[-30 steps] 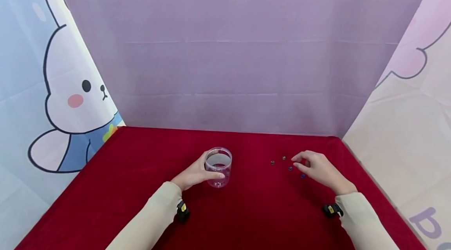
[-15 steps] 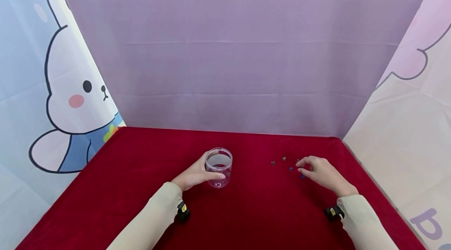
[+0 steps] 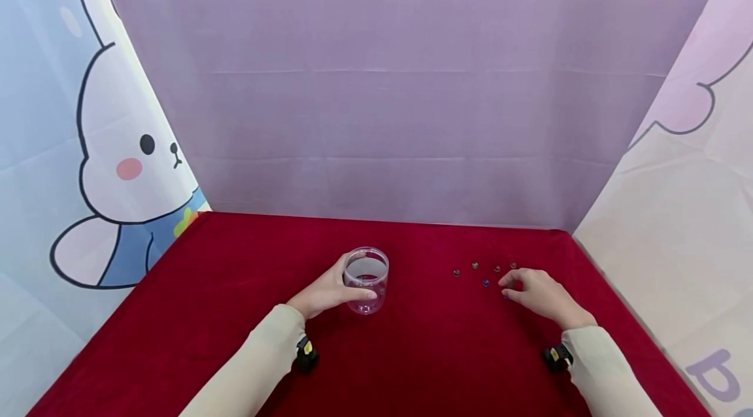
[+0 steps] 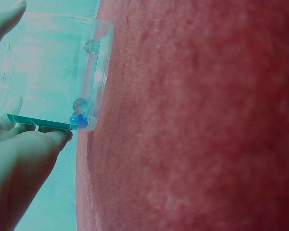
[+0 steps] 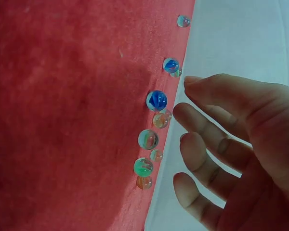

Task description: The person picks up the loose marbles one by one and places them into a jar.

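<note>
My left hand grips a clear plastic jar, fingers round its far side and thumb across the front. Glass marbles lie at the jar's bottom; the left wrist view shows two clear marbles and a blue marble. To the right, my right hand hangs close over loose marbles on the cloth, its fingers relaxed and bent with a gap between thumb and fingertips. Nearest these fingertips in the right wrist view is a blue marble, partly covered by the hand in the head view.
Several more marbles lie scattered nearby, among them a green marble, an orange-streaked marble and another blue marble. A red cloth covers the table. A purple curtain rises at the back, with printed cloths at both sides.
My right hand has shifted a little right and nearer, uncovering two marbles at the back right and coming over the nearest blue one. My left hand and the jar stay put.
</note>
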A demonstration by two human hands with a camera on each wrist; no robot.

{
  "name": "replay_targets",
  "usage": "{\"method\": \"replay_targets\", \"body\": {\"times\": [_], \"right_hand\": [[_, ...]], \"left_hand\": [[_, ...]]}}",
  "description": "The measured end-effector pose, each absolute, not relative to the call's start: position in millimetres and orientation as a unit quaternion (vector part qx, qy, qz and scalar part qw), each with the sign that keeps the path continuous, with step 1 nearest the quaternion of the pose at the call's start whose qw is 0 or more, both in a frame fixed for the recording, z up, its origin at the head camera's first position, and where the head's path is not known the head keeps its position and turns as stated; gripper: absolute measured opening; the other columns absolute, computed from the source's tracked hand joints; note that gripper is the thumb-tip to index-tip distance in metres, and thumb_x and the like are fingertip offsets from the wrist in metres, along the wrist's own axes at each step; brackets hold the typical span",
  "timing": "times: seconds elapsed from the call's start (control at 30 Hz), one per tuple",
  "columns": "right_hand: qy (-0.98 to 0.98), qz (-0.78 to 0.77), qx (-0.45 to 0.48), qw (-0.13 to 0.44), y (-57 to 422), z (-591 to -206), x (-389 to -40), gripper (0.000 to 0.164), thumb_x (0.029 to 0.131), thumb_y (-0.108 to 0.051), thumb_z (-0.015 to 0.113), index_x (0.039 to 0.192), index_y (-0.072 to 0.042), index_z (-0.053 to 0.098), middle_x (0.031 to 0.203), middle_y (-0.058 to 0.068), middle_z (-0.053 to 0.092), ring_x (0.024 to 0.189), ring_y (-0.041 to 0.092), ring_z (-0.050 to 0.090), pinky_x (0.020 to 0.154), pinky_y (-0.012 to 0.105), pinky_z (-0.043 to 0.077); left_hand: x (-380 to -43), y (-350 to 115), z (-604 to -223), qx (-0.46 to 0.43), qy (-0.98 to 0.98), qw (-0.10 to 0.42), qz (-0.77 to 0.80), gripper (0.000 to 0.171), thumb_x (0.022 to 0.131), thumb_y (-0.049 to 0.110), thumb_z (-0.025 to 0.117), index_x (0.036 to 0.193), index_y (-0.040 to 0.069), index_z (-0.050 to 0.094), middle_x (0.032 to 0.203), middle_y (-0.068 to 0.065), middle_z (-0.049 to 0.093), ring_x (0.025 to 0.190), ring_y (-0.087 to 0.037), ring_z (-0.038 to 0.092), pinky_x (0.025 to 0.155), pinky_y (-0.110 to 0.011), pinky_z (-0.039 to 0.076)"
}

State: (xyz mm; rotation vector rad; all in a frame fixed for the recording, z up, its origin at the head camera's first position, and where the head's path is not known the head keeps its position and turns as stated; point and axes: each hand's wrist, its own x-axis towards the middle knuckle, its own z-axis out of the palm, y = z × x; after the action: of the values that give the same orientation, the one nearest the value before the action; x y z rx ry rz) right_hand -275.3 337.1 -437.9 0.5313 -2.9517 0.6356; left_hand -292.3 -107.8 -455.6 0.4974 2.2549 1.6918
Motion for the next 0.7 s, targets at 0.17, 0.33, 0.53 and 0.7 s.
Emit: {"method": "replay_targets", "body": {"times": [0.17,0.33,0.53,0.7], "right_hand": [[-0.964,0.201,0.174,0.033,338.3,-439.5,-275.0,0.016,0.087,-0.011,0.077,0.102,-0.009,0.075,0.102,0.004,0.07,0.096,0.027,0.064,0.081,0.047,0.056],[-0.964,0.202,0.174,0.024,339.1,-443.0,-275.7,0.015,0.086,-0.009,0.077,0.102,-0.009,0.075,0.102,0.005,0.07,0.095,0.027,0.064,0.081,0.046,0.056],[-0.965,0.202,0.164,0.009,338.8,-444.1,-275.4,0.015,0.085,-0.005,0.076,0.1,-0.008,0.075,0.1,0.005,0.069,0.091,0.025,0.063,0.078,0.044,0.056],[-0.966,0.196,0.171,0.014,338.9,-444.0,-276.3,0.015,0.085,-0.002,0.075,0.099,-0.007,0.075,0.099,0.006,0.069,0.09,0.026,0.064,0.077,0.046,0.055]], "left_hand": [[-292.2,-107.5,-455.6,0.173,0.779,0.137,0.587,0.088,0.082,0.029,0.085,0.151,0.019,0.033,0.141,-0.011,0.048,0.126,-0.026,0.048,0.101,-0.048,0.046],[-291.8,-107.4,-455.3,0.171,0.779,0.136,0.588,0.088,0.082,0.029,0.085,0.152,0.018,0.033,0.141,-0.011,0.049,0.127,-0.026,0.048,0.102,-0.048,0.046],[-292.1,-107.5,-455.8,0.17,0.781,0.133,0.586,0.089,0.082,0.029,0.086,0.152,0.018,0.032,0.14,-0.009,0.049,0.127,-0.027,0.048,0.101,-0.049,0.046],[-292.7,-107.5,-456.6,0.17,0.782,0.132,0.585,0.089,0.082,0.029,0.086,0.152,0.018,0.033,0.139,-0.009,0.049,0.128,-0.028,0.047,0.101,-0.049,0.046]]}}
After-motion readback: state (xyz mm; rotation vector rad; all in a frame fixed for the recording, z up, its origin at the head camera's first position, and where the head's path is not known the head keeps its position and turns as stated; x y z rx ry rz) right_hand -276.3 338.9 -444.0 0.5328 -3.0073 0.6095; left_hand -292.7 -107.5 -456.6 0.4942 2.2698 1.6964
